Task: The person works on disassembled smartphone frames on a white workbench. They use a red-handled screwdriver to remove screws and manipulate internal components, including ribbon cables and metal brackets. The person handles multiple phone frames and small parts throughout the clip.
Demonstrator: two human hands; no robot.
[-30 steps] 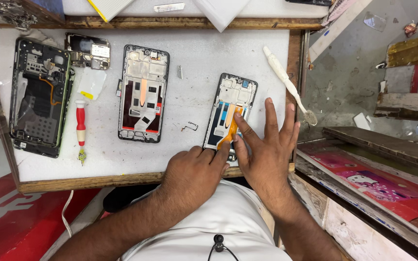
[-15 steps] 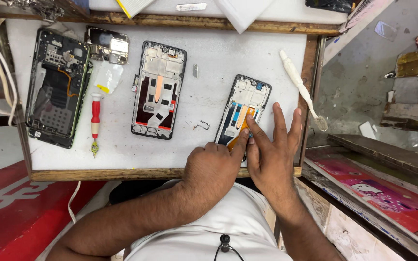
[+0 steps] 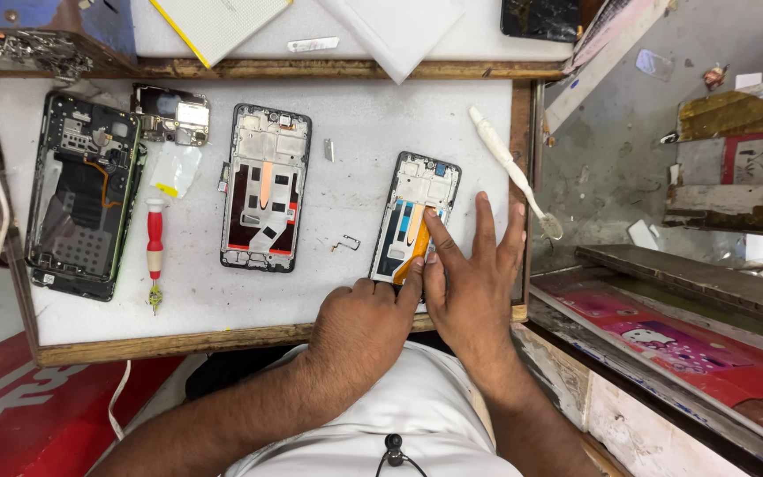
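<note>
Two bare hands meet over the opened phone frame with blue and orange parts inside [image 3: 417,216], which lies on the white padded tabletop [image 3: 373,124] near its right edge. My left hand [image 3: 359,322] is curled, its grip closed lightly against the frame's lower end, pinning it; whether it pinches anything I cannot tell. My right hand [image 3: 474,283] is spread, grip released, forefinger pressed on the orange flex strip [image 3: 414,243] running down the frame's middle. I judge the step in hand to be seating or smoothing that strip; the next move calls for steady, light fingertip pressure along its length while the frame is kept from sliding.

Beside this work lie a second open phone frame with red and black interior [image 3: 262,190], a dark phone chassis with green edge [image 3: 81,194], a red-handled screwdriver [image 3: 154,252], a small bent metal clip [image 3: 346,243] and a white plastic spudger [image 3: 514,172].

Compared with one second earlier, both hands hold almost the same pose; the forefinger has crept slightly along the strip.
</note>
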